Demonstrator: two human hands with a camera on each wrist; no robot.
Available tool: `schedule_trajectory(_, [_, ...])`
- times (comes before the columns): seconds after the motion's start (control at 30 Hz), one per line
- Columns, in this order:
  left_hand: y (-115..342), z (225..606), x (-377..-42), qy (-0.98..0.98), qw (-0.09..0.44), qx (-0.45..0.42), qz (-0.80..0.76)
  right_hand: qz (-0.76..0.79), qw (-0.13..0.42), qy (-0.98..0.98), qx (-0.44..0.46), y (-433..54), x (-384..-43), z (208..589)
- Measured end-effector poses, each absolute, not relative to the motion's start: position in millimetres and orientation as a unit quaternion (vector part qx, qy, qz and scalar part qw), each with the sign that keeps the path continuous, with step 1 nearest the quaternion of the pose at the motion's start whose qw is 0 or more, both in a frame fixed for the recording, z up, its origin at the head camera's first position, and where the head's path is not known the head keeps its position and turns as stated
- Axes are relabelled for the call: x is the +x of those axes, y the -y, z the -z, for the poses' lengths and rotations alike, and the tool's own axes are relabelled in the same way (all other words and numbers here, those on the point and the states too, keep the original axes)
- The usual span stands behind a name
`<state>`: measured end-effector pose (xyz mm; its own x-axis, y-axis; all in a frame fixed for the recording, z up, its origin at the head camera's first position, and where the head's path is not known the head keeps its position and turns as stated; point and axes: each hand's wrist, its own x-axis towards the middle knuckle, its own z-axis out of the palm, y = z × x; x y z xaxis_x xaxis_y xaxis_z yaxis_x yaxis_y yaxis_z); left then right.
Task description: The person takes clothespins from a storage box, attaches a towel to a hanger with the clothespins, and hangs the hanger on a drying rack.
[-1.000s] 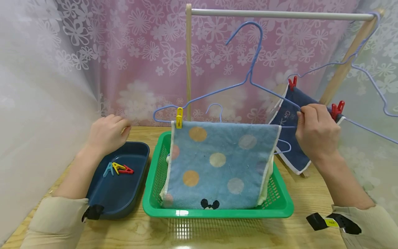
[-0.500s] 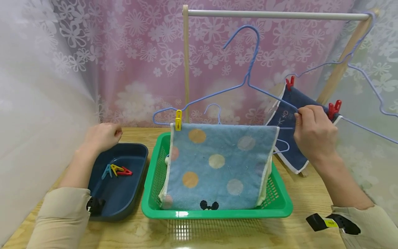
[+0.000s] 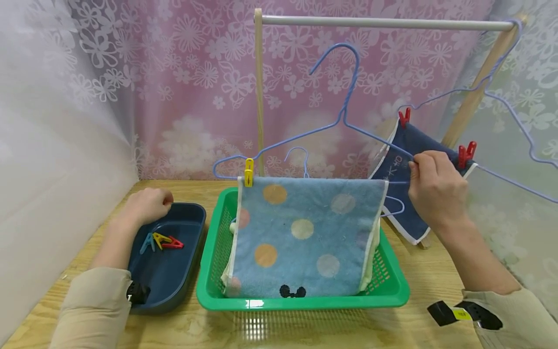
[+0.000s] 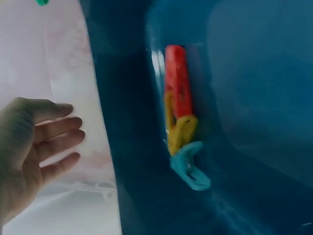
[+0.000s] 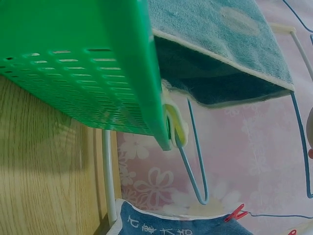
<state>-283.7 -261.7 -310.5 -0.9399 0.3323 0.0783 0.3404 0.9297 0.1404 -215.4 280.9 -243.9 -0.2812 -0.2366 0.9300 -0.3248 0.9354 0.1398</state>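
My right hand (image 3: 437,189) grips the right end of a blue wire hanger (image 3: 301,132), hook upward, over the green basket. A blue polka-dot towel (image 3: 289,228) is draped on its lower bar, and a yellow clothespin (image 3: 249,172) pinches the towel's left corner. At the far left, my left hand (image 3: 150,206) is over the back of a dark blue bin (image 3: 198,232). Its fingers are loosely bent and hold nothing in the left wrist view. In the bin lie a red clothespin (image 4: 178,81), a yellow clothespin (image 4: 181,132) and a light blue clothespin (image 4: 190,169).
The green basket (image 3: 301,304) sits mid-table, with another hanger (image 3: 298,150) and pale cloth in it behind the towel. A drying rack with a metal bar (image 3: 383,22) stands at the back. On its right hangs a navy cloth (image 3: 403,160) with red clothespins (image 3: 466,154).
My left hand has come down toward the bin, first leftward. The right hand has lowered slightly with the hanger and towel. The clothespins in the bin lie as before.
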Motion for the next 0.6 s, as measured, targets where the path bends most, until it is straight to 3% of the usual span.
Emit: schedule_trajectory(0.6, [259.6,330.5,-282.9,0.965,-0.121,-0.191,0.134,-0.035,0.564,0.804,0.184,-281.1,-213.5,246.1])
